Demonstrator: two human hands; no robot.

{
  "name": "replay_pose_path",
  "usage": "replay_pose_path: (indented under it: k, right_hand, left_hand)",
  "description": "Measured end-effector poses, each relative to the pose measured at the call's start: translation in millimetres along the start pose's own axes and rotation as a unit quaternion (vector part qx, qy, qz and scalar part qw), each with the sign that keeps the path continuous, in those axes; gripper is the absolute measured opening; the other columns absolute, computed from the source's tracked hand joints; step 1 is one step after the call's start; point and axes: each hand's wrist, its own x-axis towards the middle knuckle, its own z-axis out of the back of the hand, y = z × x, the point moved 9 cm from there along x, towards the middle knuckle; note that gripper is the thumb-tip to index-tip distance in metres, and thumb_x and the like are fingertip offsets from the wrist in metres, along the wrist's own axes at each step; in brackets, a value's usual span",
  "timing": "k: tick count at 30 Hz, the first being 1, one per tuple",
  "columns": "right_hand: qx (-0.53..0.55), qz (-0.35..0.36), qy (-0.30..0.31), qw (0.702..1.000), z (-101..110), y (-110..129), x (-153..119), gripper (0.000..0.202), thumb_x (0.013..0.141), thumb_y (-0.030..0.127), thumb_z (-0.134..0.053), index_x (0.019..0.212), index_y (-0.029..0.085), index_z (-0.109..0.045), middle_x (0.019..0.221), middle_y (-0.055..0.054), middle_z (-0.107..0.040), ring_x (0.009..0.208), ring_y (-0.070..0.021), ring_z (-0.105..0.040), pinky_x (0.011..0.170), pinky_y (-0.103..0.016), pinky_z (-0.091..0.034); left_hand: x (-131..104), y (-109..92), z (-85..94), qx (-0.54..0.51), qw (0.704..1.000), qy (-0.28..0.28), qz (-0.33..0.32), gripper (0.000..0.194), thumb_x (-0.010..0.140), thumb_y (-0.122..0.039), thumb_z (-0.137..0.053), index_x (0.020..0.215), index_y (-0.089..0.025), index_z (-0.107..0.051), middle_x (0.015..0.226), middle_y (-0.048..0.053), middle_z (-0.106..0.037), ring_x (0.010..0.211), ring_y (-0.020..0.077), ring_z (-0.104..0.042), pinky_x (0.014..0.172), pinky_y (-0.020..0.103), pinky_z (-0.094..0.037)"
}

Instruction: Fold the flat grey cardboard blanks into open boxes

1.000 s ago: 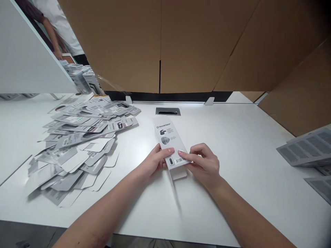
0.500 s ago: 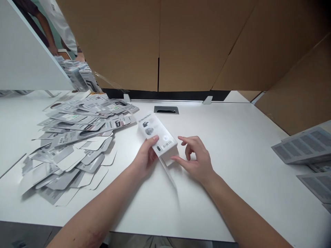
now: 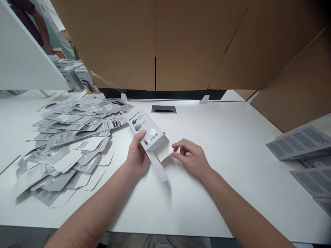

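Observation:
My left hand (image 3: 139,151) is wrapped around a small white printed cardboard box (image 3: 144,128), thumb on its top face and fingers underneath. The box is tilted, its near end towards me with flaps folded out. A long white flap (image 3: 158,167) hangs from that end over the table. At the right of the same end, a shorter flap (image 3: 164,150) sticks out, and the curled thumb and forefinger of my right hand (image 3: 190,155) meet its outer edge. The inside of the box is hidden.
Flat, unfolded printed cartons (image 3: 74,144) lie in a loose heap at left. More flat cartons (image 3: 301,141) stand at the right edge. Brown cardboard (image 3: 124,44) walls the back, before a metal grommet (image 3: 163,109). Made-up boxes (image 3: 74,74) and other people (image 3: 38,27) are at upper left.
The box has shifted slightly left and its end flaps are spread wider. My right thumb and forefinger have come closer together at the shorter flap's edge.

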Motion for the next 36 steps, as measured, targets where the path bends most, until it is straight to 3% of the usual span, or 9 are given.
replay_pose_path:
  k: [3, 7, 12, 17, 24, 29, 36]
  right_hand:
    - [0.009, -0.011, 0.010, 1.000, -1, -3, 1, 0.032, 0.105, 0.062, -0.092, 0.102, 0.030, -0.087, 0.098, -0.005, -0.079, 0.067, -0.0169, -0.058, 0.062, -0.035, -0.054]
    - [0.015, -0.022, 0.023, 0.999, -3, -6, 1, 0.035, 0.105, 0.060, -0.091, 0.093, 0.028, -0.085, 0.091, -0.004, -0.074, 0.068, -0.0175, -0.056, 0.063, -0.035, -0.053]
    - [0.037, -0.034, 0.061, 0.997, -12, -6, -1, 0.022, 0.108, 0.046, -0.083, 0.096, 0.030, -0.092, 0.086, -0.002, -0.073, 0.070, -0.0179, -0.059, 0.065, -0.033, -0.052]
    - [0.106, -0.087, 0.069, 0.988, -19, -6, -2, 0.027, 0.109, 0.044, -0.078, 0.090, 0.027, -0.088, 0.084, -0.003, -0.077, 0.073, -0.0206, -0.066, 0.067, -0.035, -0.056]
    - [0.087, -0.091, 0.045, 0.991, -15, -3, -1, 0.034, 0.101, 0.040, -0.080, 0.070, 0.025, -0.077, 0.070, -0.002, -0.069, 0.067, -0.0197, -0.059, 0.063, -0.035, -0.046]
    - [0.095, -0.098, 0.034, 0.990, -12, -4, 1, 0.033, 0.095, 0.036, -0.080, 0.065, 0.024, -0.074, 0.066, -0.001, -0.066, 0.065, -0.0175, -0.055, 0.062, -0.033, -0.043]
    - [0.064, -0.076, 0.007, 0.995, -6, -3, 2, 0.031, 0.095, 0.034, -0.079, 0.066, 0.024, -0.073, 0.067, 0.000, -0.065, 0.065, -0.0171, -0.055, 0.060, -0.032, -0.041]
  left_hand:
    - [-2, 3, -4.9, -0.008, 1.000, 0.019, 0.021, 0.065, 0.092, -0.060, -0.088, 0.140, -0.017, -0.079, 0.137, 0.019, -0.088, 0.125, 0.0446, -0.085, 0.095, 0.054, -0.073]
    - [-3, 5, -9.3, 0.008, 0.999, 0.043, 0.021, 0.071, 0.090, -0.061, -0.091, 0.144, -0.017, -0.079, 0.141, 0.020, -0.087, 0.137, 0.0498, -0.081, 0.111, 0.061, -0.069]
    - [-6, 14, -15.1, 0.061, 0.994, 0.090, 0.030, 0.075, 0.088, -0.065, -0.095, 0.142, -0.015, -0.082, 0.140, 0.022, -0.088, 0.144, 0.0529, -0.078, 0.122, 0.062, -0.063]
    - [-8, 21, -16.6, 0.087, 0.989, 0.111, 0.044, 0.074, 0.090, -0.070, -0.092, 0.142, -0.018, -0.085, 0.139, 0.020, -0.089, 0.144, 0.0530, -0.078, 0.121, 0.063, -0.063]
    - [-11, 24, -22.8, 0.095, 0.983, 0.147, 0.048, 0.073, 0.092, -0.070, -0.093, 0.141, -0.016, -0.084, 0.144, 0.022, -0.087, 0.148, 0.0524, -0.076, 0.122, 0.062, -0.062]
    - [-9, 27, -20.1, 0.108, 0.985, 0.130, 0.033, 0.076, 0.088, -0.070, -0.098, 0.140, -0.016, -0.083, 0.151, 0.020, -0.084, 0.149, 0.0500, -0.075, 0.124, 0.057, -0.062]
    - [-7, 25, -22.1, 0.081, 0.989, 0.117, 0.036, 0.081, 0.085, -0.066, -0.103, 0.145, -0.016, -0.081, 0.138, 0.019, -0.089, 0.136, 0.0464, -0.082, 0.114, 0.053, -0.067]
